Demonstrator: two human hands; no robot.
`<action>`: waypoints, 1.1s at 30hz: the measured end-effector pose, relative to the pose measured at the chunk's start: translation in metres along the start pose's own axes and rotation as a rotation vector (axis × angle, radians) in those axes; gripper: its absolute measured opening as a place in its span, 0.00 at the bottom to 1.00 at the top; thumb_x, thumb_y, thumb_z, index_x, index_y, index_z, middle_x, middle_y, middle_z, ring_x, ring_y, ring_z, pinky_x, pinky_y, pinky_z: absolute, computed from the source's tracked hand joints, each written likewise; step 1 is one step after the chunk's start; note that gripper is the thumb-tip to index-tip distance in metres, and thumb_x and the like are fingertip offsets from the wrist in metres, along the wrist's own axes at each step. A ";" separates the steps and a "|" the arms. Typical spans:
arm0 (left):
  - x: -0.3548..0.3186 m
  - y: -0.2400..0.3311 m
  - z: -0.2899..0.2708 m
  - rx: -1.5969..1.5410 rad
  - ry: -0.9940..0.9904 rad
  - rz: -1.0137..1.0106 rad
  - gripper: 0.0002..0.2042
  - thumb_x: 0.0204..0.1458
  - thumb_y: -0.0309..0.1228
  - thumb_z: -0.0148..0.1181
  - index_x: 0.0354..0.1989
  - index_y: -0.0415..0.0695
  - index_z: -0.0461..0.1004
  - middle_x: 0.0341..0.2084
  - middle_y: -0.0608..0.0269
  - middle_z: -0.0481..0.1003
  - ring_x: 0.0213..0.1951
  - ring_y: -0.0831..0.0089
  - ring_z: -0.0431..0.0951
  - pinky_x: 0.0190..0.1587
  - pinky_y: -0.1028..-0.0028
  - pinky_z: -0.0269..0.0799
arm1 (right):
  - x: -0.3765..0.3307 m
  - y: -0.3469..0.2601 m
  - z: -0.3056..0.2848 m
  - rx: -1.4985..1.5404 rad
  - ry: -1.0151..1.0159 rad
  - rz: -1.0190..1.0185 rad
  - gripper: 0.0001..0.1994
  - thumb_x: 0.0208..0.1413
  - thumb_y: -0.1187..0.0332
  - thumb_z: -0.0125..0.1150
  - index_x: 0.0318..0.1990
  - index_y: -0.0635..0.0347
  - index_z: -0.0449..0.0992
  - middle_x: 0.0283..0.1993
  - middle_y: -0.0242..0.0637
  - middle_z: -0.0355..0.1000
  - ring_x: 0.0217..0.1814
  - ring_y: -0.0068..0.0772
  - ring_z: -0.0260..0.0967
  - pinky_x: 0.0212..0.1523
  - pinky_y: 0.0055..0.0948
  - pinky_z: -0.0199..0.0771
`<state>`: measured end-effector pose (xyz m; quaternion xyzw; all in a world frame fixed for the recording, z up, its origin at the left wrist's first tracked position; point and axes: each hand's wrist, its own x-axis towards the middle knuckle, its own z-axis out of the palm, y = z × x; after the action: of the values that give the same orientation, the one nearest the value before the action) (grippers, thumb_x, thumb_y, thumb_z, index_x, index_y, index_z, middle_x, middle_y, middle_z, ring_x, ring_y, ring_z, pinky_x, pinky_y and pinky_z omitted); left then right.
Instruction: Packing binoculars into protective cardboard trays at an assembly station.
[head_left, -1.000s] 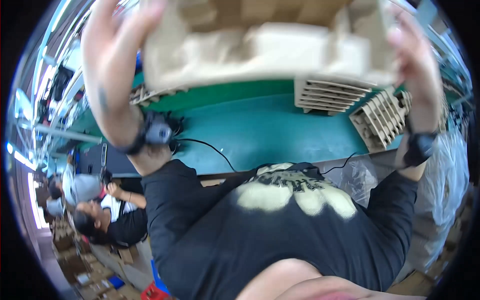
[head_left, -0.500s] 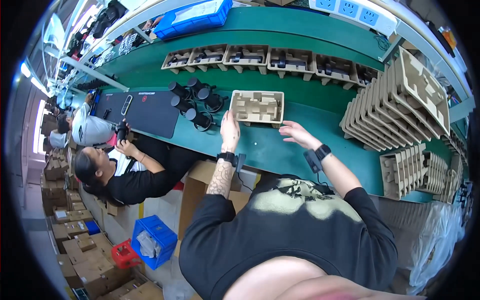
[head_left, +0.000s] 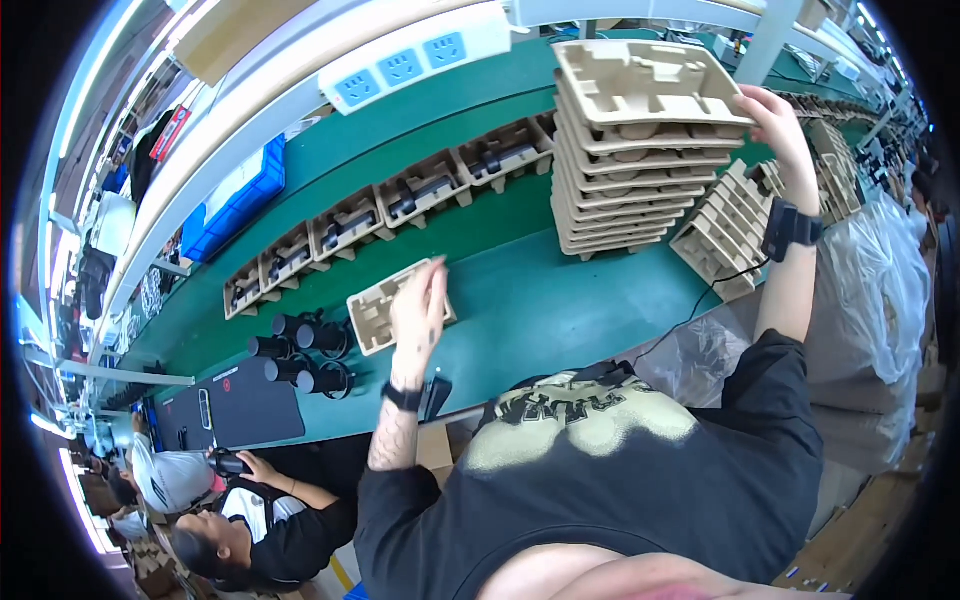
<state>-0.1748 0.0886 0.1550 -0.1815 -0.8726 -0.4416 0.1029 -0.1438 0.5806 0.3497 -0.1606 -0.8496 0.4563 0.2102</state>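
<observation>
A tall stack of tan molded pulp trays [head_left: 640, 180] stands on the green workbench at the right. My right hand [head_left: 775, 120] grips the right rim of the topmost tray [head_left: 650, 85], its fingertips at the corner. A single pulp tray [head_left: 372, 322] with molded hollows lies on the bench at the left. My left hand [head_left: 415, 310] is over its right part, fingers stretched out, hiding some of it; whether they touch is unclear. Several black cylindrical devices [head_left: 325, 378] stand just left of that tray.
Filled pulp trays [head_left: 415, 195] form a row along the back. More trays [head_left: 722, 235] lean at the right. A blue bin [head_left: 235, 205] and a power strip [head_left: 400, 65] are beyond. A co-worker [head_left: 265, 520] sits at the left by a dark mat [head_left: 260, 410], holding a black device.
The view has swung to the right. My right hand has moved from beside the single tray to the top of the stack. My left hand is now over the single tray.
</observation>
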 end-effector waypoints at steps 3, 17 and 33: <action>0.083 0.150 0.016 -0.555 0.003 0.202 0.11 0.58 0.32 0.51 0.30 0.38 0.75 0.15 0.63 0.72 0.19 0.76 0.71 0.25 0.77 0.67 | 0.015 0.024 -0.012 0.084 -0.069 0.032 0.18 0.53 0.63 0.57 0.50 0.61 0.75 0.34 0.29 0.73 0.25 0.12 0.58 0.25 0.13 0.60; 0.182 0.218 0.061 -0.685 -0.031 0.168 0.05 0.48 0.26 0.57 0.30 0.42 0.68 0.17 0.65 0.73 0.16 0.82 0.71 0.18 0.80 0.63 | 0.030 0.009 0.004 0.265 0.110 -0.263 0.18 0.53 0.70 0.54 0.52 0.65 0.72 0.35 0.28 0.73 0.24 0.10 0.60 0.22 0.11 0.58; 0.047 0.200 -0.050 -0.722 -0.027 0.184 0.24 0.44 0.22 0.58 0.53 0.39 0.64 0.20 0.73 0.71 0.19 0.89 0.65 0.22 0.85 0.59 | -0.103 -0.074 0.021 0.473 -0.332 -0.308 0.34 0.51 0.68 0.47 0.66 0.67 0.47 0.54 0.56 0.67 0.57 0.43 0.67 0.56 0.37 0.69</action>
<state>-0.1356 0.1672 0.3470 -0.2896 -0.6419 -0.7074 0.0598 -0.0716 0.4783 0.3797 0.0997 -0.7569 0.6240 0.1669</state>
